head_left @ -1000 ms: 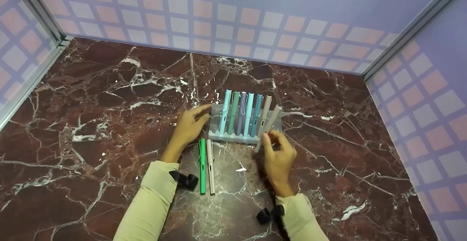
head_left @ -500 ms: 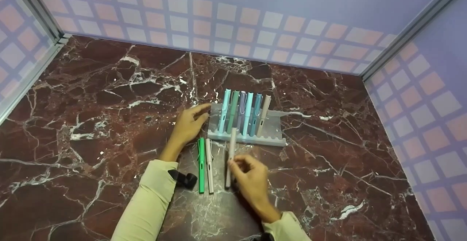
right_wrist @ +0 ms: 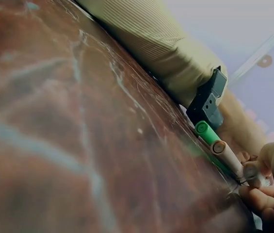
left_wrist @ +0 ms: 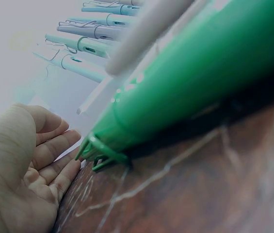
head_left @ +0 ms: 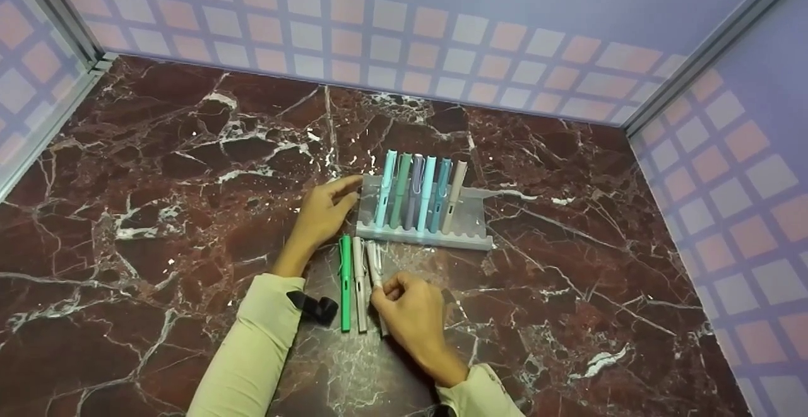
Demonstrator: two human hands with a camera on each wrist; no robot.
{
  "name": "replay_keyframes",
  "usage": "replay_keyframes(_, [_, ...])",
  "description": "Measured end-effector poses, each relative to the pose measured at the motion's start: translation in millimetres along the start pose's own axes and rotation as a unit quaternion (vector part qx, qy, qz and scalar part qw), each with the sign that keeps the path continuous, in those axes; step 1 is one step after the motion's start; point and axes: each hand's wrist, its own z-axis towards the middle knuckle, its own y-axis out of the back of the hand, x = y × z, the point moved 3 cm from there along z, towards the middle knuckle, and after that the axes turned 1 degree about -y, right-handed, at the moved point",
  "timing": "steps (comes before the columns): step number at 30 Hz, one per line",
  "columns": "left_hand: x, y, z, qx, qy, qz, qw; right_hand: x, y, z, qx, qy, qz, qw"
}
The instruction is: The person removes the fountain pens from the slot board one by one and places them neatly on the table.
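Table (head_left: 568, 265): glossy dark-red marble look, white veins. Rack (head_left: 472, 210): translucent, scalloped front lip, six slim capped pens (head_left: 427, 195) leaning in slots. Held pen (head_left: 375, 265): pale greyish cylinder, wire-like clip, in front of rack, just right of beige pen (head_left: 361, 306) and green pen (head_left: 345, 303), both lying flat. Right hand (head_left: 413, 308) pinches it, thumb against fingers. Left hand (head_left: 320, 211) at rack's left edge, fingers loosely extended, contact unclear.

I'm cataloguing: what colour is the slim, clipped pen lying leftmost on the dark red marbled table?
Bright green; the slim pen shows best in the head view.
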Motion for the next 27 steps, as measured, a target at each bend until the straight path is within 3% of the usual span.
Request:
replay_keyframes(3, [-0.1, 0.0, 0.4, 0.002, 0.002, 0.001, 1.0, 2.9, -1.7, 1.9, -0.004, 0.015, -0.046, 0.9988])
replay_keyframes(8, [0.8, -0.5, 1.0, 0.001, 0.005, -0.001, 1.0, 3.8, -3.3, 2.2, 0.002, 0.037, -0.075, 0.9965])
replay_keyframes(27, [0.1, -0.5, 0.6, -0.004, 0.003, 0.0, 1.0, 1.9, -2.8, 3.2, 0.019, 0.048, -0.065, 0.9965])
